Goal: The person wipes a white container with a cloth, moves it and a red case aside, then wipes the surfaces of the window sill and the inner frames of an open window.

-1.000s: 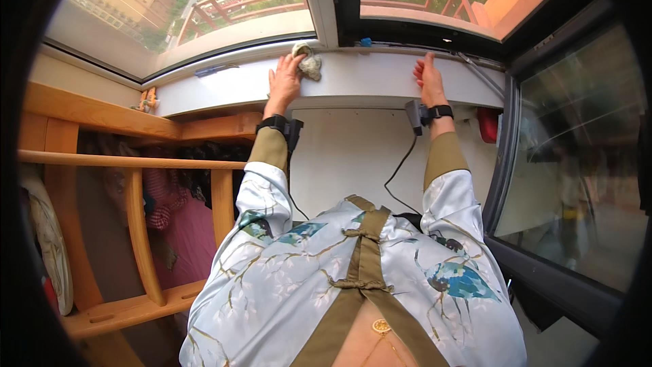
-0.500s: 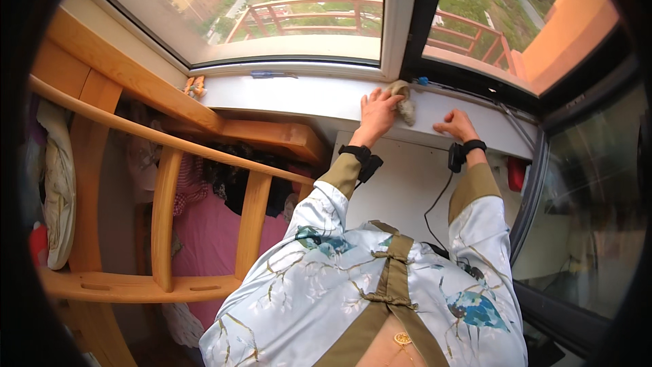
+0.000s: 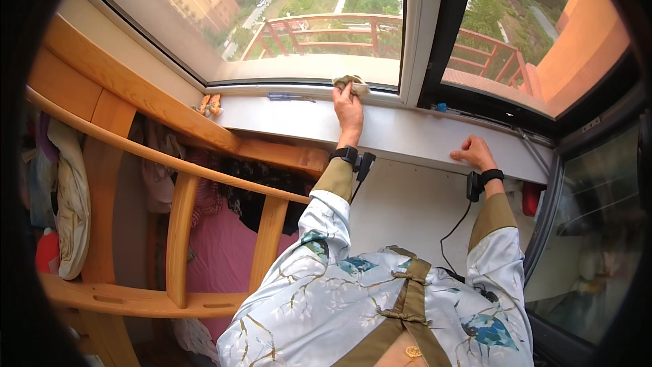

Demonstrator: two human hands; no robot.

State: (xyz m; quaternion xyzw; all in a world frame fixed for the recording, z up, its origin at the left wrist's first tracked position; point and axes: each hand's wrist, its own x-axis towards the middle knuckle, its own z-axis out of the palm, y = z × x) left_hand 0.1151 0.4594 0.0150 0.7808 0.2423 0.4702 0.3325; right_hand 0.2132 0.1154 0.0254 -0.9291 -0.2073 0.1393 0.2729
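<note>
Currently: cloth [image 3: 354,85] pinched in left hand [image 3: 349,118], at window's lower frame [image 3: 382,97], above rear edge of sill [image 3: 407,128]. Right hand [image 3: 478,153] by sill's front edge, fingers curled; cannot tell whether fully closed. Advisable for wiping: fold cloth flat, press evenly, follow frame.

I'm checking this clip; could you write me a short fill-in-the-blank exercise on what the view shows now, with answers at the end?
1. The left hand holds a crumpled ____ at the bottom of the left windowpane.
2. The right hand has a ____ strap around its wrist.
3. The slender blue item lies on the white ____.
4. Beyond the wooden railing, the broad smooth fabric is ____.

Missing words: cloth; black; windowsill; pink.
</note>
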